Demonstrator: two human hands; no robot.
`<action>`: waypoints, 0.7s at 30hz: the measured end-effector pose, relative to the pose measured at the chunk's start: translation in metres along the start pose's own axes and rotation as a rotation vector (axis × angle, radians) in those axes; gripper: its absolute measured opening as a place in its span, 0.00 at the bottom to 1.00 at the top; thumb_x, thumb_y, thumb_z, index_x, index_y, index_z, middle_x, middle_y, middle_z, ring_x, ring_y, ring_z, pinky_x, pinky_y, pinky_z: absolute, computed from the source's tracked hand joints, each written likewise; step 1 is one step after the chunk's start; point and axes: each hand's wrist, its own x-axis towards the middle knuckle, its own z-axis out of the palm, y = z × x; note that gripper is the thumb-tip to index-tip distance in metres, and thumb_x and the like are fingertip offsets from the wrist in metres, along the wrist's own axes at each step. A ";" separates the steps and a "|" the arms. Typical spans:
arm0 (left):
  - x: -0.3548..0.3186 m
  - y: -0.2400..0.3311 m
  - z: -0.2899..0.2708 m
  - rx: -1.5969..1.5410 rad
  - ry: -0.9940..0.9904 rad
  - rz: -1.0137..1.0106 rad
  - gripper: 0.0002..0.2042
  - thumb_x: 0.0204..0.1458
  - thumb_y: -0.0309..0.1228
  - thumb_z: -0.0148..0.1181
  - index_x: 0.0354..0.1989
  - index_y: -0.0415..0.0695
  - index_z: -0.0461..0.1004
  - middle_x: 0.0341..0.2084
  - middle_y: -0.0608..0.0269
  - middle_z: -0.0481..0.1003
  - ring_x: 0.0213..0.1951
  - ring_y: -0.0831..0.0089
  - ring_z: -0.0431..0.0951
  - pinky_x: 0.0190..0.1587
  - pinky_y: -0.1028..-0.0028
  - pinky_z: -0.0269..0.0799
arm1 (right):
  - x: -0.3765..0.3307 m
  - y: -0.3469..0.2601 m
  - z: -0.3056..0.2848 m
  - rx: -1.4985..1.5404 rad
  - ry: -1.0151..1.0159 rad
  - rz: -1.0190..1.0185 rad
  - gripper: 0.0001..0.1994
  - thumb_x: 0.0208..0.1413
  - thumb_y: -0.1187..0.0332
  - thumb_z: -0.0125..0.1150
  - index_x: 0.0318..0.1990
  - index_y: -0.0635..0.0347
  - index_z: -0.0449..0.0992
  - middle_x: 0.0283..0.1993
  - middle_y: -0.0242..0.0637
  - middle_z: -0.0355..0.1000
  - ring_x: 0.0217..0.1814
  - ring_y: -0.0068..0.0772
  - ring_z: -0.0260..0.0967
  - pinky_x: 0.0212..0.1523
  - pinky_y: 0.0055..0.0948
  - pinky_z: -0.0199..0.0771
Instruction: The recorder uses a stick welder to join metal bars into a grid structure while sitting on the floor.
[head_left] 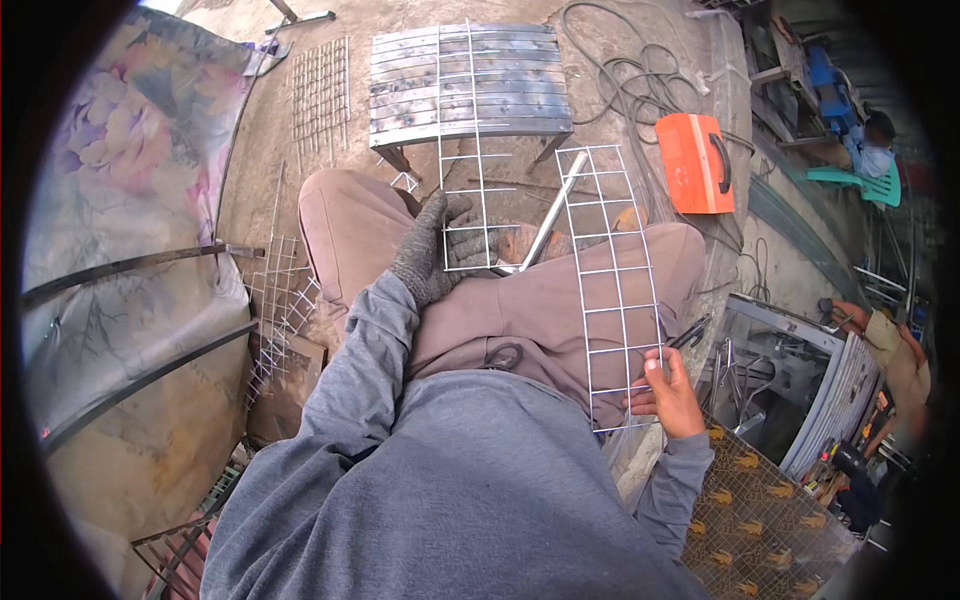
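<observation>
My left hand (428,255), in a grey knitted glove, is closed around the lower left edge of a narrow wire grid (482,156). That grid reaches forward over a slatted metal stand, and several of its cross wires stick out past the right-hand long wire. My bare right hand (672,397) pinches the near right edge of a second wire grid (622,308), which lies across my right thigh. Between the two grids a pale straight bar (552,215) slants over my lap, its lower end beside the first grid's near corner.
Ahead is the low slatted stand (400,100), with a mesh panel (320,95) left of it. Coiled cables (640,75) and an orange box (690,165) lie to the right. A floral sheet (150,180) hangs left. Two other people are at far right, one near a green chair (880,185).
</observation>
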 end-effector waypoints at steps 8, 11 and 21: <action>-0.012 0.004 0.016 0.108 0.084 -0.013 0.21 0.67 0.45 0.55 0.62 0.48 0.67 0.46 0.48 0.78 0.41 0.55 0.85 0.40 0.57 0.86 | -0.006 0.007 0.003 0.024 -0.025 -0.101 0.19 0.74 0.52 0.43 0.61 0.54 0.62 0.30 0.45 0.77 0.22 0.33 0.78 0.19 0.22 0.73; -0.017 -0.001 0.017 0.134 0.063 0.112 0.21 0.66 0.37 0.57 0.64 0.45 0.64 0.41 0.52 0.77 0.38 0.59 0.84 0.36 0.61 0.87 | -0.009 0.006 0.010 0.032 0.030 -0.190 0.20 0.75 0.53 0.43 0.64 0.55 0.63 0.29 0.45 0.77 0.20 0.31 0.77 0.18 0.21 0.69; -0.064 -0.009 0.032 0.334 0.003 0.269 0.21 0.63 0.29 0.58 0.64 0.39 0.65 0.35 0.63 0.75 0.30 0.76 0.77 0.28 0.77 0.77 | 0.063 -0.077 0.070 0.289 0.029 -0.374 0.24 0.74 0.52 0.46 0.69 0.54 0.63 0.31 0.44 0.77 0.22 0.30 0.78 0.18 0.19 0.67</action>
